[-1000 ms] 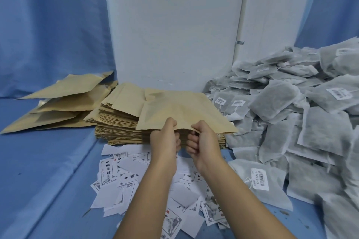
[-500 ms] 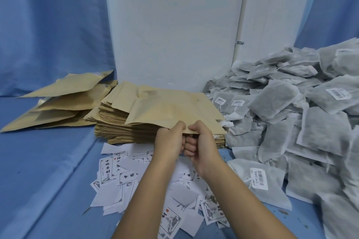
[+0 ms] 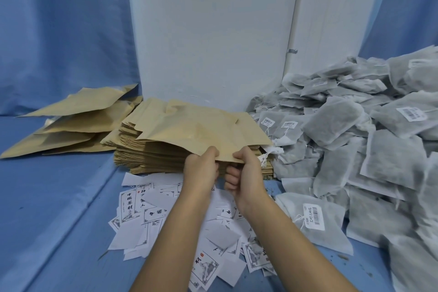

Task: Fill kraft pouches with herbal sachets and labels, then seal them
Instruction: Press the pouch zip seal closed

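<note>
A flat kraft pouch (image 3: pixel 201 130) is held just above the stack of empty kraft pouches (image 3: pixel 151 161). My left hand (image 3: pixel 201 168) and my right hand (image 3: pixel 244 170) both pinch its near edge, side by side, thumbs on top. A heap of grey herbal sachets (image 3: pixel 355 144) with barcode tags fills the right side. White printed labels (image 3: pixel 170 216) lie scattered on the blue cloth under my forearms.
Several larger kraft pouches (image 3: pixel 71 125) lie spread at the back left on the blue cloth (image 3: pixel 47 197). A white panel (image 3: pixel 213 31) stands behind the stack. One tagged sachet (image 3: pixel 315 220) lies close to my right forearm.
Both hands have drawn closer together on the pouch's near edge. The pouch has shifted a little left and lies flatter over the stack.
</note>
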`<state>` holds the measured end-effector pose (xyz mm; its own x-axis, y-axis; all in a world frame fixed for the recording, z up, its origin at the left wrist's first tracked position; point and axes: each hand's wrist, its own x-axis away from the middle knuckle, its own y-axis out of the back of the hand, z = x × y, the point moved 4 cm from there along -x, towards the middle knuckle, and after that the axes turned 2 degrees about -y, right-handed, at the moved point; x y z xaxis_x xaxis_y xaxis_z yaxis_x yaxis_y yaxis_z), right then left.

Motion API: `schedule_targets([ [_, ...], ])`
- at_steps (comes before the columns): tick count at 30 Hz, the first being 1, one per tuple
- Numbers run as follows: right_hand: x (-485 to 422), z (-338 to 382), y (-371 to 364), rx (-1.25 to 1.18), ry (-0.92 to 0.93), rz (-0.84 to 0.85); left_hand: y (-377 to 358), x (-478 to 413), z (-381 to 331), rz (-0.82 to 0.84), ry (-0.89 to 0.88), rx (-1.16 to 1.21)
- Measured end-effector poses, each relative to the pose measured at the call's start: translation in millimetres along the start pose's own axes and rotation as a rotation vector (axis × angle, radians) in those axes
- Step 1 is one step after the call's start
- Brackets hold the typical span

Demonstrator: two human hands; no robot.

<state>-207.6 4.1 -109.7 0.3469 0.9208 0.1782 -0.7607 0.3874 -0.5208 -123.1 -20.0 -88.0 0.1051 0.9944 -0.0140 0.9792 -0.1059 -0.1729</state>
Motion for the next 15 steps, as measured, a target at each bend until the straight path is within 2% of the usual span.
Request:
schedule_targets([
  [3,-1.8,-0.8,1.8,-0.018,-0.001,-0.046,1.5,-1.2,3.0,0.007,0.019,0.018],
  [8,-0.7,0.0,0.1,0.048,0.01,-0.016,-8.5,4.4,4.7,0.115,0.069,-0.084],
  [15,-3.6,-1.3,3.6,0.027,0.004,-0.038,-1.9,1.1,4.6,0.039,0.036,0.001],
])
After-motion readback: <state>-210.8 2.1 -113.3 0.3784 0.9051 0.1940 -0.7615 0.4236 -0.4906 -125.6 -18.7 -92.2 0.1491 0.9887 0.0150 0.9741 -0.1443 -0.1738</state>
